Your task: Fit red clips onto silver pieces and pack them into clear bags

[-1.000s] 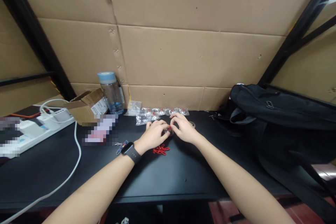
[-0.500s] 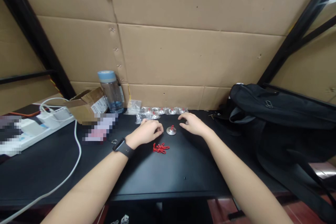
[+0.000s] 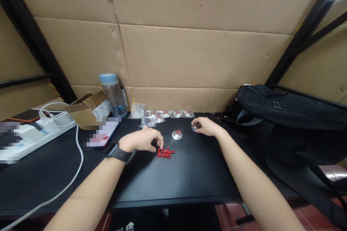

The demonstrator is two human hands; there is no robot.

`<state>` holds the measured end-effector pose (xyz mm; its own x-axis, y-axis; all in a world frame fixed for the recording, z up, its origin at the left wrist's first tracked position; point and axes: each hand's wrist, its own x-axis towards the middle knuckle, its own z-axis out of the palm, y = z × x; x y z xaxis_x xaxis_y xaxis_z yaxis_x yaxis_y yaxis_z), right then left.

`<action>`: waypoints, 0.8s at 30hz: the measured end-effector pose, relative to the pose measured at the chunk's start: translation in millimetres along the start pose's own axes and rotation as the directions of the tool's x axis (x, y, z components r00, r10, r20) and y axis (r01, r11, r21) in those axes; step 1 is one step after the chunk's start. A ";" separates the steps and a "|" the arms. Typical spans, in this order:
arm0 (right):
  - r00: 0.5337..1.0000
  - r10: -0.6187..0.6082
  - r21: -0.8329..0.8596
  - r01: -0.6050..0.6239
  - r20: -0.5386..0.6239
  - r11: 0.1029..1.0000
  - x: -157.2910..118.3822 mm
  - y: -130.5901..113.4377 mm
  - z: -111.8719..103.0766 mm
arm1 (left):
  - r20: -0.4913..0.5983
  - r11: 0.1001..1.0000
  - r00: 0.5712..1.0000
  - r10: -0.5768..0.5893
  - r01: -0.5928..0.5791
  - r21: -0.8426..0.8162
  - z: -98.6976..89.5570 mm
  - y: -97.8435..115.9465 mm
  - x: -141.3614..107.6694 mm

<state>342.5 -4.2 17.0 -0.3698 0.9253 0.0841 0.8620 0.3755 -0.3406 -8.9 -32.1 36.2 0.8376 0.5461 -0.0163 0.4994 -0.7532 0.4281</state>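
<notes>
At the worktop, the right hand is grasping a metal disc, the left hand hovering unclenched beside red cords.

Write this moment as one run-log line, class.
left hand: beside red loops, contact unclear | right hand: touching metal disc | between hands: red-looped disc | rear: bagged discs

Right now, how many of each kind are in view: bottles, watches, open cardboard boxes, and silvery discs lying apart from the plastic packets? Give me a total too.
Bottles: 1, the blue-lidded bottle
Watches: 1, the dark watch
Open cardboard boxes: 1, the brown box
Silvery discs: 2, the lone disc and the half-hidden disc at the right hand
Total: 5
</notes>
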 end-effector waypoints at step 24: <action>0.963 -0.154 0.047 0.168 -0.222 0.985 -2.4 -25.5 -4.7 | 0.066 0.959 0.962 -0.267 0.271 -0.078 -33.5 -19.6 -30.2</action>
<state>323.1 -15.8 29.9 -0.4117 0.8450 0.3412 0.7704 0.5227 -0.3650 -51.4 -21.5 58.6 0.6869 0.7016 -0.1898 0.6890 -0.5456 0.4771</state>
